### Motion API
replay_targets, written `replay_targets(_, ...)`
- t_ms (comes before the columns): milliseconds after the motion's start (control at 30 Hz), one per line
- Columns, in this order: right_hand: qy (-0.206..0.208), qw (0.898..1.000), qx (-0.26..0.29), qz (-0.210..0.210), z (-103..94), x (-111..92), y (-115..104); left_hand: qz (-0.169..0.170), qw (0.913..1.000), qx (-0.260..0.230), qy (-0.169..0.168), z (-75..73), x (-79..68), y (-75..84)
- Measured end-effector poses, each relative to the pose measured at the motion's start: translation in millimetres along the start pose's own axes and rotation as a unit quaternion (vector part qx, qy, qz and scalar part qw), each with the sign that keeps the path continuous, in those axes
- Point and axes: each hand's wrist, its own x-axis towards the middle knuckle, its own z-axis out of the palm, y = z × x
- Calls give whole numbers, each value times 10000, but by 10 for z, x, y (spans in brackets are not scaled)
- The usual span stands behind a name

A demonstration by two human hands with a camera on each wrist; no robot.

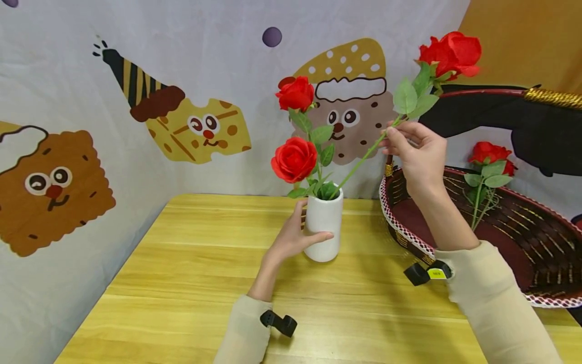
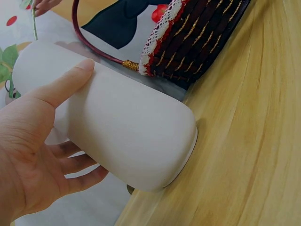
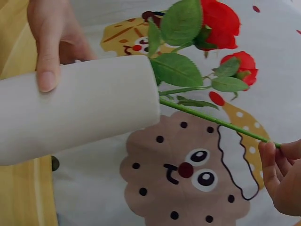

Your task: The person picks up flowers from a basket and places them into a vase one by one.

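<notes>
A white vase (image 1: 325, 227) stands upright on the wooden table, with two red roses (image 1: 294, 159) in it leaning left. My left hand (image 1: 295, 232) grips the vase from its left side, the thumb across the front and the fingers behind, as the left wrist view shows. Up to the right, my right hand (image 1: 420, 151) pinches the green stem of a third rose (image 1: 450, 54) between thumb and fingers, just below its leaves. That stem slants down into the vase mouth, as also seen in the right wrist view; its lower end is hidden inside.
On the right stands a dark woven basket (image 1: 541, 253) with white lace trim and a tall handle (image 1: 486, 92). Another red rose (image 1: 491, 154) with green leaves lies in it. Behind the wooden table (image 1: 191, 283) hangs a cloth (image 1: 218, 50) printed with cartoon biscuits and cheese.
</notes>
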Motion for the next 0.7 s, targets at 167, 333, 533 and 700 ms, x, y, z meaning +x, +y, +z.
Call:
replay_targets(167, -201, 9990, -394, 111, 72, -22, 83, -19, 10000, -30, -6, -1, 1, 3)
replay_targets(333, -411, 9935, -1030, 267, 133, -51, 165, 11, 10000, -27, 6, -4, 0, 5)
replay_targets(533, -716, 9815, -1715, 456, 174, -76, 270, 98, 9999, -28, -1, -11, 4, 8)
replay_targets(700, -1037, 9666, -2290, 504, 194, -106, 358, 53, 10000, -57, -14, -7, 10, -1)
